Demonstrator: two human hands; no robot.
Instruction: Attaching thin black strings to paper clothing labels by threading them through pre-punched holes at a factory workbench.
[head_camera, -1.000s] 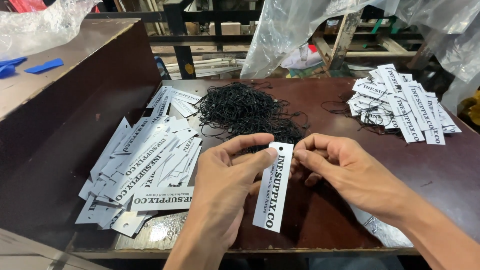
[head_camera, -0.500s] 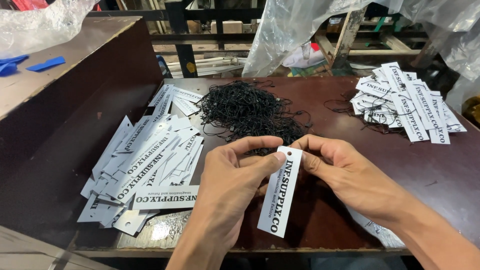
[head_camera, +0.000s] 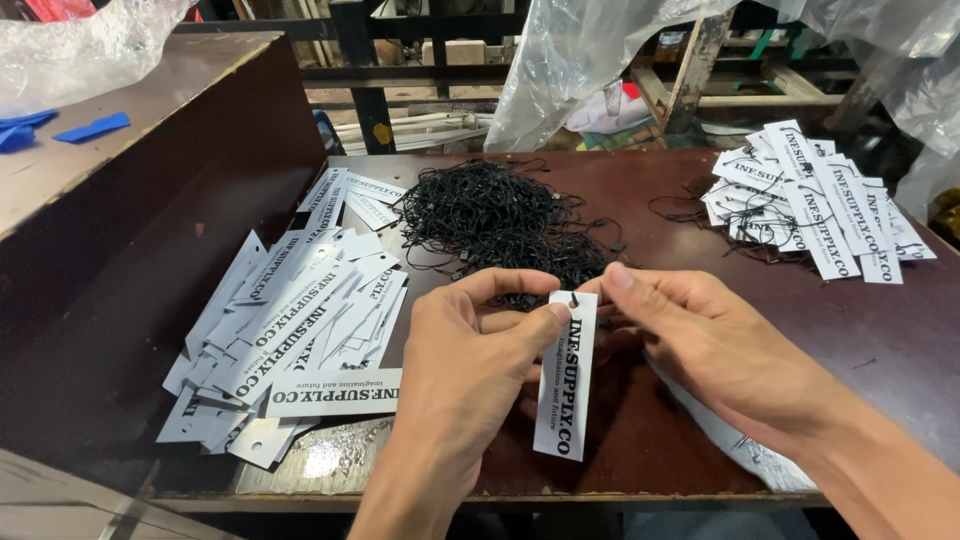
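White tag (head_camera: 566, 375) pinched at its top between left hand (head_camera: 470, 350) and right hand (head_camera: 710, 345).

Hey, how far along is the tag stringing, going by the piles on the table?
Done: a smaller pile of strung tags lies at the far right, black loops showing among them. In hand: the left hand and right hand pinch one white tag at its top hole, where a dark string end sits. Left: a larger heap of unstrung tags and the black string pile.
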